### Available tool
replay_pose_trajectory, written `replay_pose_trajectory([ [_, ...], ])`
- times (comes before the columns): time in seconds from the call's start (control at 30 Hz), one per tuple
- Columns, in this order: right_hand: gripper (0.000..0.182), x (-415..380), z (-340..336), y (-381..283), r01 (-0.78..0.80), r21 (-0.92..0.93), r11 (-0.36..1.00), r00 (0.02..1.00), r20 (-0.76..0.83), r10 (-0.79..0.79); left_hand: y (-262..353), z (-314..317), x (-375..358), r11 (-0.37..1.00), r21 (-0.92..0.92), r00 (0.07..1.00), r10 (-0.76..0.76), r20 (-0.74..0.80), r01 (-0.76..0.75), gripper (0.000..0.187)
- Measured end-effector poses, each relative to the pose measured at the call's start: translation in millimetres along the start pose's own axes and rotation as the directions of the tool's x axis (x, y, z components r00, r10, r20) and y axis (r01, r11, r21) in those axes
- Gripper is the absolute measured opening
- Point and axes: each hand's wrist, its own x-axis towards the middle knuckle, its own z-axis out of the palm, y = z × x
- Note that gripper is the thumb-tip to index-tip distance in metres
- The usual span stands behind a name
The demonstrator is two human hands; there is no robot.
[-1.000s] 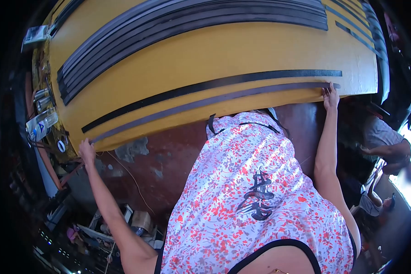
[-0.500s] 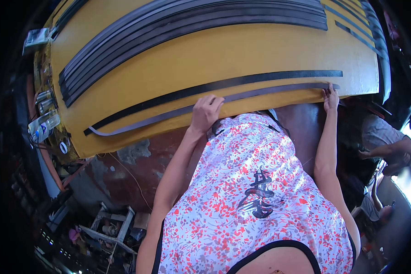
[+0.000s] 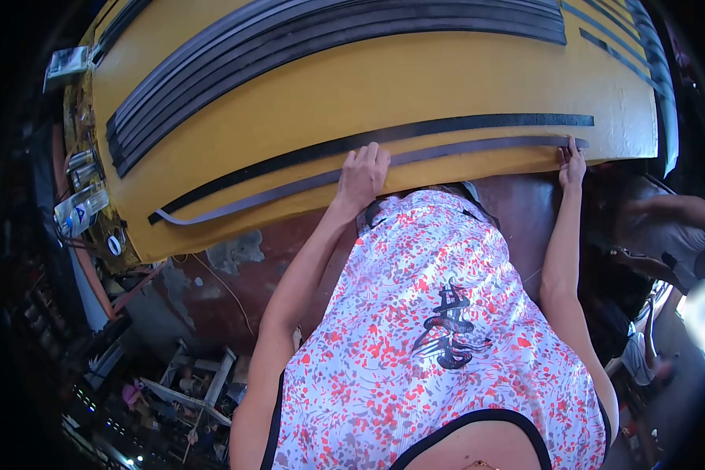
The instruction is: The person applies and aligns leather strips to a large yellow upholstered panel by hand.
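Note:
A long, narrow grey strip lies along the near edge of the yellow table. My right hand pinches it close to its right end. Near the strip's middle, the bent fingers of my left hand close over it, hiding a short stretch. At the far left the grey strip curls up and meets the end of a wider black strip. That black strip lies flat just beyond the grey one, with a thin band of yellow surface between them for most of their length.
Several dark grey strips lie side by side farther back. Short dark strips are at the right. Along the left edge are a plastic bottle and a white tape roll. Another person is at the right.
My left hand has moved slightly right and away from me, its fingers now pointing forward over the grey strip. My right hand stays at the strip's right end. The view has shifted slightly.

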Motion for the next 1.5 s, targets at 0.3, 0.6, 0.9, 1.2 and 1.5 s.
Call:
replay_pose_trajectory([
  [0.3, 0.019, 3, 0, 2, 0.02, 0.029, 0.999, 1.0, 0.016, -0.02, -10, -2, -4, 0.957, -0.264, 0.97, -0.169, -0.172, 0.12, 0.008],
  [0.6, 0.015, 10, -3, 8, 0.033, 0.024, 0.999, 0.999, -0.018, -0.032, 2, -3, 0, 0.994, -0.11, 0.993, 0.001, -0.121, -0.015, 0.011],
  [0.9, 0.016, 7, -2, 6, 0.019, 0.023, 1.0, 1.0, -0.018, -0.018, 2, 3, -1, 0.994, 0.113, 0.998, 0.009, -0.057, -0.003, 0.014],
  [1.2, 0.031, 23, -19, 14, 0.018, 0.069, 0.997, 0.999, 0.035, -0.021, -62, -74, -127, 0.714, -0.421, 0.649, -0.694, -0.313, 0.56, 0.011],
  [1.5, 0.033, 25, -22, 8, -0.027, -0.022, 0.999, 0.999, -0.023, 0.027, -119, -86, -310, 0.272, -0.151, 0.275, -0.962, -0.004, 0.95, 0.013],
])
